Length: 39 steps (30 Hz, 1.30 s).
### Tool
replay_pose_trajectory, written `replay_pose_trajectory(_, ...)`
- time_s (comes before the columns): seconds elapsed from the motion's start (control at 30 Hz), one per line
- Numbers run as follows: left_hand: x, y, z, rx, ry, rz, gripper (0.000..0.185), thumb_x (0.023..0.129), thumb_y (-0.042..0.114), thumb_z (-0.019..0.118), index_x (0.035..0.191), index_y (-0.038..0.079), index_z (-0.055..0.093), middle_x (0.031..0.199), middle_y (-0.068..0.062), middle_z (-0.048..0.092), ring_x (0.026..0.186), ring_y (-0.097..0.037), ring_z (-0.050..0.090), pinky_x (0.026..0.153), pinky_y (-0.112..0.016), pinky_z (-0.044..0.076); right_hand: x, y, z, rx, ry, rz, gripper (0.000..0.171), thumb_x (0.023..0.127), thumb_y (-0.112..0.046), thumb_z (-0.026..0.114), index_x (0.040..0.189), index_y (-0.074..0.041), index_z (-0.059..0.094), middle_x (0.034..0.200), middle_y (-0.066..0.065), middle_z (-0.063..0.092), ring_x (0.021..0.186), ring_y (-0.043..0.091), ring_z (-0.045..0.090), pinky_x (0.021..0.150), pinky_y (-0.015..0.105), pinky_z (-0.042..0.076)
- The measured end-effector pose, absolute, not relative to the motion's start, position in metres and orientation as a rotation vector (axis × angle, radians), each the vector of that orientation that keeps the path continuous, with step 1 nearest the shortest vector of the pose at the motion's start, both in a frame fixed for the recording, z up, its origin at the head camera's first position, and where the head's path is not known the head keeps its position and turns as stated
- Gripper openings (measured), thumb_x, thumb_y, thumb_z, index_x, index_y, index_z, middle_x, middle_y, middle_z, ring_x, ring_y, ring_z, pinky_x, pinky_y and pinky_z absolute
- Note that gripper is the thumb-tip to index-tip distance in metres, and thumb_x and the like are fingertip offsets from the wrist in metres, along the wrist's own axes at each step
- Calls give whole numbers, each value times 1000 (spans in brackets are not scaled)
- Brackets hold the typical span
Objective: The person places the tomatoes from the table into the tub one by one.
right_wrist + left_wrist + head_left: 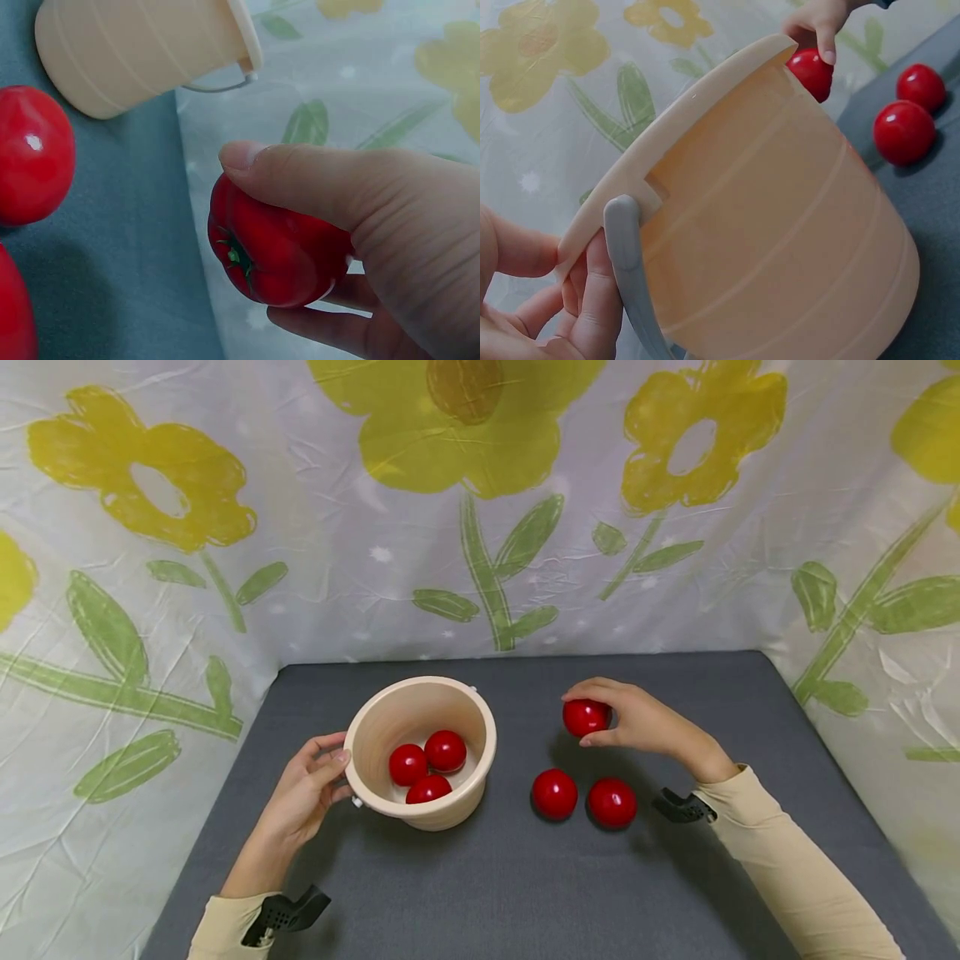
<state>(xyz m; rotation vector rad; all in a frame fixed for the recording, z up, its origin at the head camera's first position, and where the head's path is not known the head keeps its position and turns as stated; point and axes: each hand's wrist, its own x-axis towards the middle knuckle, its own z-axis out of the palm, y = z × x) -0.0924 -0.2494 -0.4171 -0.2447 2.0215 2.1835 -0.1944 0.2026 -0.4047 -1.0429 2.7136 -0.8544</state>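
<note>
A red tomato (pixel 585 717) is pinched between thumb and curled fingers of the right hand (pixel 645 722), lifted clear of the desk (pixel 525 893), right of centre frame. The cream bucket (pixel 420 752), holding three tomatoes, is gripped at its rim by the left hand (pixel 307 793), apparently to steady it. Two more tomatoes (pixel 583 798) lie just below the lifted one.

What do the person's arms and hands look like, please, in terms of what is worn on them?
Both arms wear long cream sleeves reaching the wrists. A black perforated mount sits at the left cuff and another black clip at the right cuff. The left hand and right hand are bare: no gloves, rings or markings visible.
</note>
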Motion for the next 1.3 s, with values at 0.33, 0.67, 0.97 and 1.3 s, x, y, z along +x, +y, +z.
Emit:
replay_pose_trajectory(0.33, -93, -250, -420, -237, 2048, 2172, 28, 101, 14, 55, 125, 12, 40, 103, 10, 66, 88, -4, 66, 68, -21, 58, -200, 200, -388, -1077, 2740, -799, 60, 80, -27, 84, 134, -21, 58, 140, 3, 55, 120, 21, 59, 89, 36, 56)
replay_pose_trajectory(0.67, -93, -250, -419, -235, 2047, 2172, 28, 101, 14, 55, 125, 12, 40, 104, 10, 66, 87, -4, 67, 68, -21, 58, -207, 187, -354, -1098, 2738, -755, 62, 81, -25, 82, 137, -22, 55, 141, 4, 53, 118, 23, 58, 86, 37, 56)
replay_pose_trajectory(0.97, -93, -249, -415, -252, 2038, 2173, 32, 102, 12, 54, 129, 8, 38, 103, 10, 65, 88, -4, 66, 68, -21, 58, -215, 160, -333, -1194, 2672, -851, 61, 81, -29, 82, 137, -26, 56, 143, 3, 54, 125, 25, 56, 90, 41, 56)
replay_pose_trajectory(1.3, -93, -249, -414, -281, 2041, 2162, 36, 102, 13, 53, 132, 5, 35, 102, 10, 64, 85, -4, 65, 67, -21, 57, -225, 115, -325, -1247, 2495, -1124, 60, 81, -31, 82, 135, -29, 58, 140, -5, 55, 120, 15, 56, 91, 34, 57)
